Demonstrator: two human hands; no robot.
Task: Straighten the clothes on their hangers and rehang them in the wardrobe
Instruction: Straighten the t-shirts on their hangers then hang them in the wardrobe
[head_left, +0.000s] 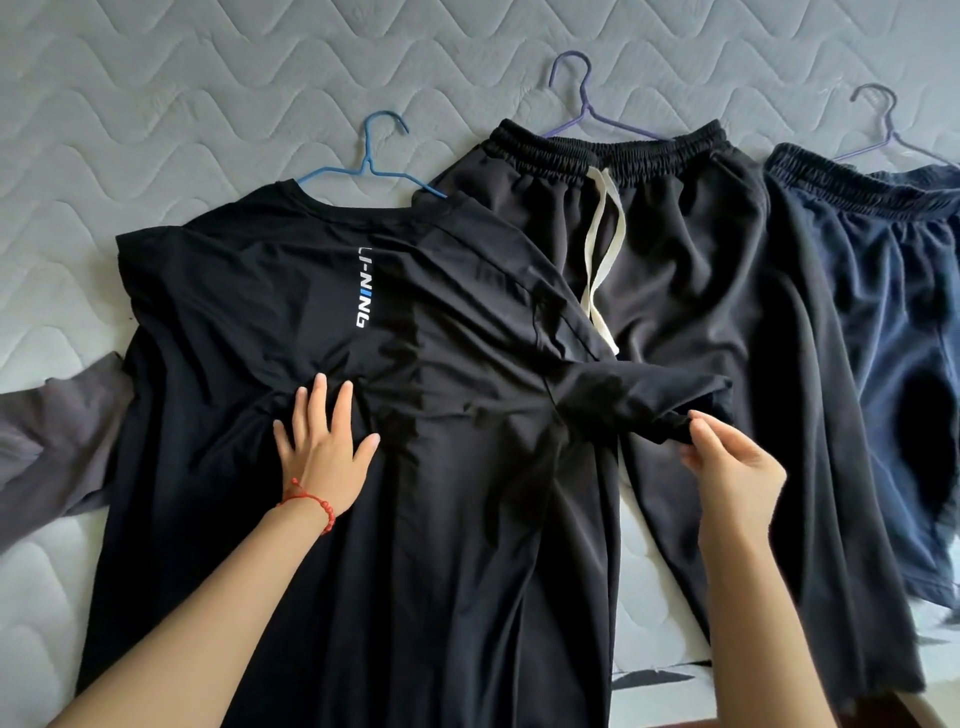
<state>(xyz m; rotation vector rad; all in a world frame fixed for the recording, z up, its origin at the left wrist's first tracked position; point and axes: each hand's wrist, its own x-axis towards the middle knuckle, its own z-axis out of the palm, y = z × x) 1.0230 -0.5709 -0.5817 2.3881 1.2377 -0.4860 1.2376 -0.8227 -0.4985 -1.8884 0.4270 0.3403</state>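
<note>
On the quilted mattress (156, 93), three garments lie flat side by side, each on a wire hanger whose hook points toward the far edge. Furthest left is a black Li-Ning T-shirt (249, 291) on a blue hanger (370, 156); its long axis runs near to far, collar at the far end and hem toward the person, with the vertical logo running the same way. The left hand (324, 441) lies flat, fingers spread, on the middle of the shirt's body, gripping nothing; it seems to be pinning the fabric so the shirt does not slide while the other side is worked. The right hand (737, 467) pinches the cuff end of the shirt's right sleeve (649, 395) between thumb and fingertips, a narrow grip on the cloth, and holds the sleeve stretched out to the right, probably to pull out the bunching near the armpit. That sleeve crosses over the black drawstring shorts (675, 249), which lie just right of the shirt on a purple hanger (582, 98), their white cord trailing down the front. Further right, partly out of view, are navy shorts (893, 291) on another purple hanger (878, 119). A grey garment (52, 441) shows from under the shirt's left edge. No wardrobe is visible, so rehanging appears not yet started.
</note>
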